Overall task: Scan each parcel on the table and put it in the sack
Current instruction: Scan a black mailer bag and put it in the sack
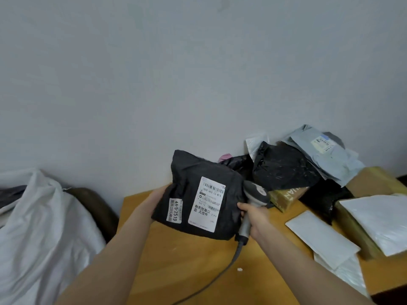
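Note:
I hold a black plastic parcel [187,186] above the wooden table [176,260], its white shipping labels facing me. My left hand [155,200] grips the parcel's left edge. My right hand [255,216] is wrapped round the handle of a grey corded barcode scanner [256,193], whose head sits just behind the parcel's right edge. The white woven sack [41,227] stands open to the left of the table.
Against the wall at the back right lies a pile of parcels: a black bag [284,166], a grey mailer [326,155], cardboard boxes [286,197]. White padded envelopes [321,236] lie on the table's right side. The scanner cable [220,276] trails across the tabletop toward me.

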